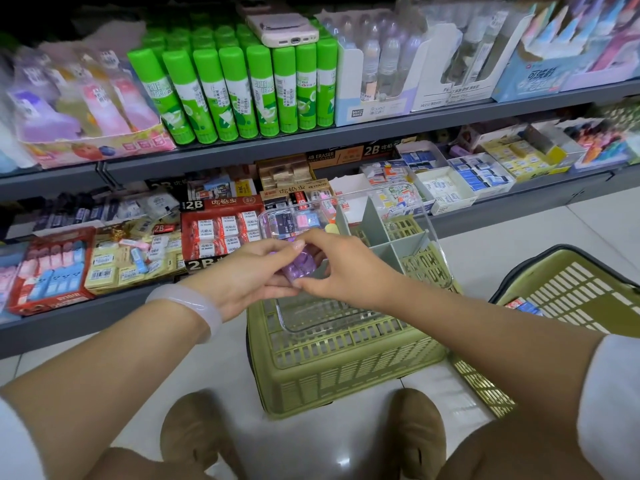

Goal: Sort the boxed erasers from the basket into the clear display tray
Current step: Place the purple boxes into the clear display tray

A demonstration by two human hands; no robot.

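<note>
A purple boxed eraser (300,266) is pinched between both hands above the clear display tray (420,216). My left hand (254,271) holds it from the left, thumb on top. My right hand (343,268) grips its right side. The tray has grey dividers and rests on an upturned green basket (346,372). Purple, pink and blue boxed erasers (298,220) lie in the tray's far left compartment. A second green basket (575,289) at the right holds a red and blue boxed eraser (524,305).
Grey shelves (242,147) run across the back with green glue sticks (242,88), a pink phone (282,27) on top of them, and many eraser boxes (221,226) on the lower shelf. White tile floor and my brown shoes (414,431) lie below.
</note>
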